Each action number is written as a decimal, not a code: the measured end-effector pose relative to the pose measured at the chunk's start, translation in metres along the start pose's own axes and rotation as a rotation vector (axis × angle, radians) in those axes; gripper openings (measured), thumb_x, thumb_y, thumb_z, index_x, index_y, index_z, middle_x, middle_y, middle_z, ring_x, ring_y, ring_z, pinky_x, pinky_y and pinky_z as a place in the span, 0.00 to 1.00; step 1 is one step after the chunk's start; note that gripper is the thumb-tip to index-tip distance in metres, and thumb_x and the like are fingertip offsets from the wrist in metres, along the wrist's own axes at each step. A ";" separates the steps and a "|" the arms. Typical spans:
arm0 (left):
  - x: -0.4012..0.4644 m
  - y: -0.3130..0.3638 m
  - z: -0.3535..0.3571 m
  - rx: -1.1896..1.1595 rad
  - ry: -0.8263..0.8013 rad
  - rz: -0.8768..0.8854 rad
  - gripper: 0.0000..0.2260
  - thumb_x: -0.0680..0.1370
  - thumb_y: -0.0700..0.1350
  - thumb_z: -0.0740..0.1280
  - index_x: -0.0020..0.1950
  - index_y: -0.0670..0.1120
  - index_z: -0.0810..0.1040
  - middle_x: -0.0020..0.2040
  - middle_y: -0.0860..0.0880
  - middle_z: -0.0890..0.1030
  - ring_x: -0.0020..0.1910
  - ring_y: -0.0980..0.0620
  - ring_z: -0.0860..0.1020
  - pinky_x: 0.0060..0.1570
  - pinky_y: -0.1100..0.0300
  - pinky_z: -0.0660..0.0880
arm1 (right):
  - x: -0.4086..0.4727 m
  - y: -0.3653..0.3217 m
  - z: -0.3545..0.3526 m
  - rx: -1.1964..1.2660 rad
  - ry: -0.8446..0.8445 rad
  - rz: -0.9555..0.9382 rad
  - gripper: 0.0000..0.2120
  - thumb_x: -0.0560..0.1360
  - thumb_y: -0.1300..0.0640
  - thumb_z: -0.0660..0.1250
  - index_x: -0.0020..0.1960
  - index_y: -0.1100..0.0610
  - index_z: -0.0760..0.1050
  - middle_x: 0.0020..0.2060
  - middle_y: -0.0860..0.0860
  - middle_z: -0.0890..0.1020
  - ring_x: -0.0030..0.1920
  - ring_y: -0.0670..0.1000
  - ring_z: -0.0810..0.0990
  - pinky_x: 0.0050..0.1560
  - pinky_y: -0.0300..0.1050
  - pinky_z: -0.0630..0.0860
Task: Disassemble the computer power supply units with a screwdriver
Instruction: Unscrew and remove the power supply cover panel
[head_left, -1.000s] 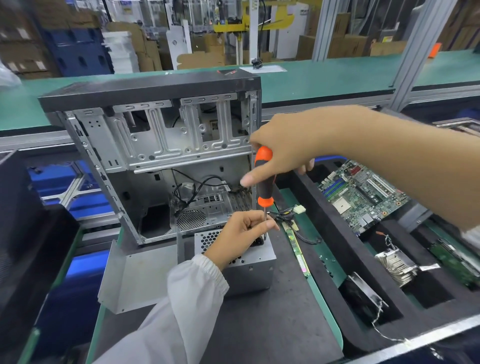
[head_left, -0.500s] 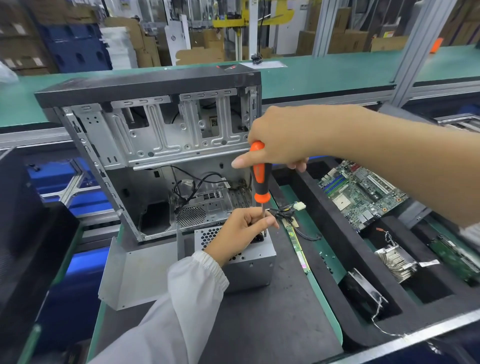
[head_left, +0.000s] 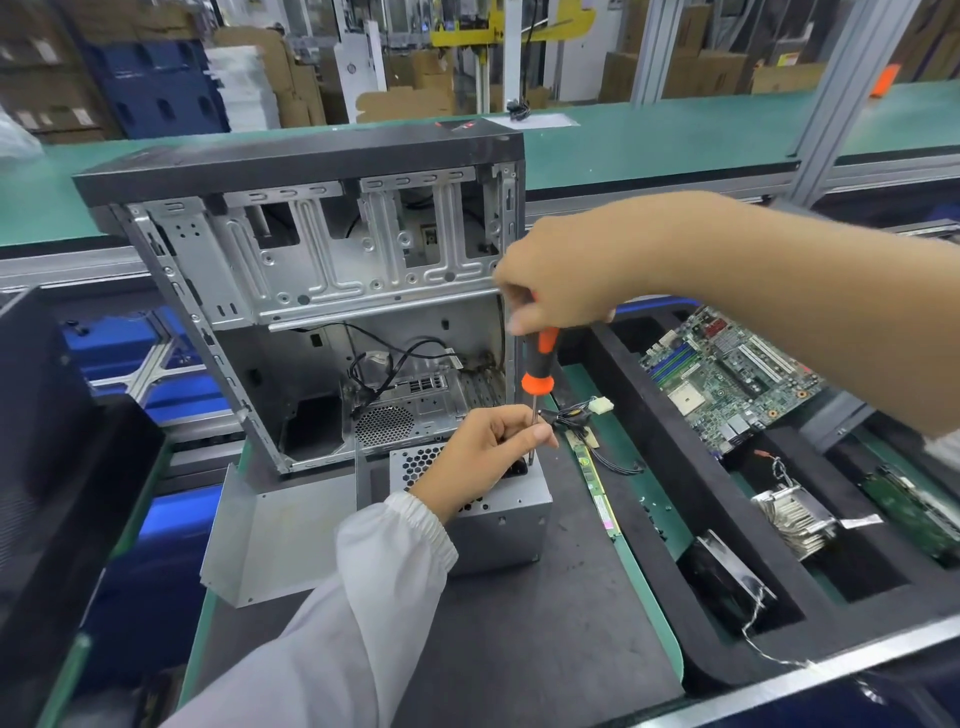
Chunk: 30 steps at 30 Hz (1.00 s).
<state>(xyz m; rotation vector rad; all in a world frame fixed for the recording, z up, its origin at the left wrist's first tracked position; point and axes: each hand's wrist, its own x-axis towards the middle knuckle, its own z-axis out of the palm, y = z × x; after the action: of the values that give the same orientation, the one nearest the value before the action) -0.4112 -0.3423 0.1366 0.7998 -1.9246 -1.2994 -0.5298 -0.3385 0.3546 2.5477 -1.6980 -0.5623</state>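
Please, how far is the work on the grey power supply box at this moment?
Done: the power supply unit already sits outside the computer case, on the mat. In hand: the right hand grips the screwdriver upright, and the left hand pinches its shaft at the unit's top. Left: the unit's cover is still closed.
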 end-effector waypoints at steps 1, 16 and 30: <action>0.000 0.001 0.000 -0.006 0.002 0.001 0.10 0.81 0.50 0.65 0.43 0.51 0.83 0.29 0.43 0.61 0.30 0.45 0.57 0.32 0.61 0.58 | -0.001 0.002 -0.002 -0.010 -0.027 -0.048 0.09 0.77 0.51 0.65 0.53 0.55 0.73 0.40 0.53 0.81 0.43 0.56 0.82 0.43 0.48 0.76; -0.001 0.002 0.001 0.013 0.018 -0.008 0.12 0.82 0.48 0.64 0.42 0.49 0.82 0.26 0.55 0.60 0.27 0.53 0.56 0.29 0.66 0.55 | -0.010 0.011 -0.012 0.278 -0.164 -0.072 0.12 0.75 0.56 0.70 0.55 0.48 0.70 0.41 0.51 0.74 0.27 0.42 0.78 0.34 0.42 0.76; -0.003 0.008 0.001 0.023 0.006 -0.005 0.12 0.82 0.48 0.64 0.44 0.45 0.83 0.27 0.45 0.57 0.27 0.55 0.56 0.29 0.68 0.58 | -0.012 0.002 -0.011 0.283 -0.109 -0.057 0.13 0.73 0.46 0.71 0.49 0.51 0.70 0.36 0.51 0.76 0.24 0.41 0.79 0.30 0.42 0.77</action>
<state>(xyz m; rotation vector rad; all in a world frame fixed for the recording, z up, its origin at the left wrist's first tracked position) -0.4106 -0.3368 0.1434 0.8196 -1.9375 -1.2787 -0.5319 -0.3305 0.3686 2.8135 -1.8682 -0.5046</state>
